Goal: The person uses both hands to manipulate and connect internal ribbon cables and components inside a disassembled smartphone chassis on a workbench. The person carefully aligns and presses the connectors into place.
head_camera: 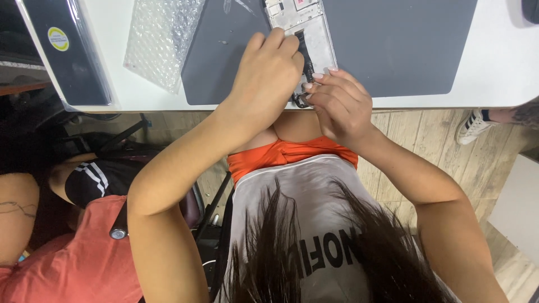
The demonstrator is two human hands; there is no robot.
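Observation:
An opened phone frame (pixel 303 22), silver-white with its insides showing, lies on a dark grey mat (pixel 393 45) at the near edge of a white table (pixel 494 67). My left hand (pixel 268 78) rests fist-like on the frame's near end, fingers curled over it. My right hand (pixel 339 104) pinches a thin black flex cable (pixel 307 62) that runs along the frame down to the table edge. Both hands touch each other over the phone's lower end.
A sheet of bubble wrap (pixel 160 39) lies left of the mat. A dark flat device in a plastic sleeve (pixel 67 50) sits at the table's left. Another person in a red top (pixel 73 258) sits at my left. Someone's sneaker (pixel 473 126) shows on the wooden floor.

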